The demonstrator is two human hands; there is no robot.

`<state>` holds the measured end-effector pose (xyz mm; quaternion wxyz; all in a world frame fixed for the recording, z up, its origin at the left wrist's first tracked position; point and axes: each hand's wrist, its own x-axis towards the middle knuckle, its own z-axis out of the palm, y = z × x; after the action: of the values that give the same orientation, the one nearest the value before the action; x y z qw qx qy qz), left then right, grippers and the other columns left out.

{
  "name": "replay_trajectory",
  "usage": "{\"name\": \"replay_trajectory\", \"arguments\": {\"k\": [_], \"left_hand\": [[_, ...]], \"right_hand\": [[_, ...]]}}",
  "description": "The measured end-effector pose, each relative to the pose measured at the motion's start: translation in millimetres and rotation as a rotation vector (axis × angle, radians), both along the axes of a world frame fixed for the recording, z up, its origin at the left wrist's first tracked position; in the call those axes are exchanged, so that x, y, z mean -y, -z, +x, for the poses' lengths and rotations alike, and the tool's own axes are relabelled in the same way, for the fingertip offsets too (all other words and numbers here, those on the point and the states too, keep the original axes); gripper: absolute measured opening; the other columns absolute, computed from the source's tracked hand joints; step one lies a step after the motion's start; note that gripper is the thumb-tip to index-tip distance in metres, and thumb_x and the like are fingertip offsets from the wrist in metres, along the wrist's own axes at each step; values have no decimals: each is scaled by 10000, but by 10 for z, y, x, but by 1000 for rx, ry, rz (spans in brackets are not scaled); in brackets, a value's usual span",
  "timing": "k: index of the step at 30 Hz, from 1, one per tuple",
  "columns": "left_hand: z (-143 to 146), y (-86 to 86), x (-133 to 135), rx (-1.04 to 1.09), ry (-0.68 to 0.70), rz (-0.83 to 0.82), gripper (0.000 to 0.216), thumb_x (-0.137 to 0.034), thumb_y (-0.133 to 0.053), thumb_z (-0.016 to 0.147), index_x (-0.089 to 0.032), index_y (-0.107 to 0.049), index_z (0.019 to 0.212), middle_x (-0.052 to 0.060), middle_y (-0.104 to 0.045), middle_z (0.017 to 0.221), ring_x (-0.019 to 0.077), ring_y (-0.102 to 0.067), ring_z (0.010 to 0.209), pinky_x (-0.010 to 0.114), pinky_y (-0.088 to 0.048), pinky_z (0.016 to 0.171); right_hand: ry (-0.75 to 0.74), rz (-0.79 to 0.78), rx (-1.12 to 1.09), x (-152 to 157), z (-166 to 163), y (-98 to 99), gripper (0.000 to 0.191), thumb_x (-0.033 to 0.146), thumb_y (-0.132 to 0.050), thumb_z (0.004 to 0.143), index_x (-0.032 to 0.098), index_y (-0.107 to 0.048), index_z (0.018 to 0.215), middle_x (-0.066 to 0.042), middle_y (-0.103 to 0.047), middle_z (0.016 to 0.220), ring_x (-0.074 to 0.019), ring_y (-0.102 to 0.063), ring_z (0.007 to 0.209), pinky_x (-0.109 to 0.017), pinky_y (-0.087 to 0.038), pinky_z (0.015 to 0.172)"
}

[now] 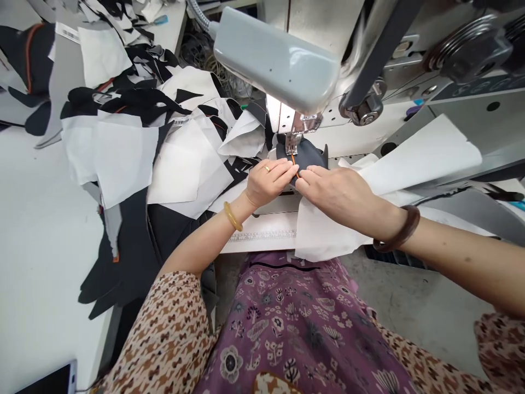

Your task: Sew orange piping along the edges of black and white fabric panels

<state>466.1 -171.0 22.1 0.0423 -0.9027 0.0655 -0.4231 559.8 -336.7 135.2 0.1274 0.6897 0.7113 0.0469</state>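
Observation:
A dark fabric piece [310,156] with an orange piping strip [293,159] lies under the presser foot [291,143] of a grey sewing machine [274,60]. My left hand [268,180], fingers curled, presses the fabric just in front of the foot from the left. Opposite it, my right hand [336,191] pinches the same piece from the right, fingertips nearly meeting the left hand's. White backing sheets [328,235] lie under my right wrist and hang over the table edge.
A heap of black and white cut pieces [135,148] covers the table to the left. More white pieces [426,153] rest on the machine bed at the right. A ruler strip [262,235] runs along the table's front edge. A phone corner [53,380] shows at bottom left.

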Motion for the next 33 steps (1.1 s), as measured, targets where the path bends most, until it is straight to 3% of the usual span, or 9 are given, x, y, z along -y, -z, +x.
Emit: {"name": "replay_trajectory", "arguments": {"k": [8,13,15,16,20,25,27,30,33], "left_hand": [[110,-117,-68,220,55,-26,201,-133,-446,898,-180,-620,987,18,-690,759,116,-649,809,261,-415,674],[105,-165,-141,113,72,27,210,-165,-415,913,-189,-592,1024,25,-683,777,134,-642,824,290,-407,700],[94,-170,-155,43,61,60,190,-218,-431,917,-195,-591,1015,36,-683,795,148,-643,827,302,-413,698],[87,-171,-158,9,52,71,185,-237,-437,918,-199,-593,1010,40,-682,806,152,-644,835,307,-417,699],[61,-172,-137,-63,31,60,183,-207,-422,919,-212,-593,986,41,-678,833,155,-642,864,315,-431,702],[51,-186,-55,-51,1,106,212,-172,-378,920,-188,-589,929,56,-663,848,153,-615,785,321,-441,668],[73,-196,-22,-27,-17,143,237,-160,-353,920,-175,-581,856,59,-644,812,154,-589,738,318,-430,636],[127,-206,-5,-49,-32,126,326,-163,-281,936,-171,-531,727,55,-587,721,156,-542,665,324,-400,599],[166,-210,-28,-118,-20,72,373,-186,-227,949,-179,-496,690,44,-535,669,160,-516,642,337,-380,596]], "right_hand": [[34,-4,9,-118,-3,-14,308,26,-224,850,118,-518,860,-87,-523,813,-157,-481,753,-259,-149,520],[87,158,14,-1,-119,9,254,30,-250,831,133,-481,808,-88,-514,801,-156,-460,748,-266,-127,530],[184,122,-2,102,-88,29,147,118,-330,842,151,-472,854,-71,-526,795,-150,-469,708,-261,-118,536],[247,58,-27,149,-50,56,97,185,-386,837,162,-468,884,-62,-536,789,-148,-474,678,-256,-116,535],[425,-187,-272,241,130,327,279,409,-491,771,194,-450,944,-46,-602,861,-162,-522,675,-228,-149,519],[534,-108,-396,280,64,613,333,432,-413,806,165,-439,1003,-74,-615,798,-178,-552,675,-233,-175,510],[476,-101,-310,312,4,560,278,346,-411,803,156,-464,999,-75,-598,737,-177,-537,641,-246,-148,511],[353,-46,-253,345,0,386,175,241,-426,764,165,-499,904,-85,-595,901,-164,-534,760,-240,-147,517],[390,-80,-355,332,97,264,154,249,-444,735,163,-476,858,-56,-564,950,-121,-486,721,-220,-187,512]]}}
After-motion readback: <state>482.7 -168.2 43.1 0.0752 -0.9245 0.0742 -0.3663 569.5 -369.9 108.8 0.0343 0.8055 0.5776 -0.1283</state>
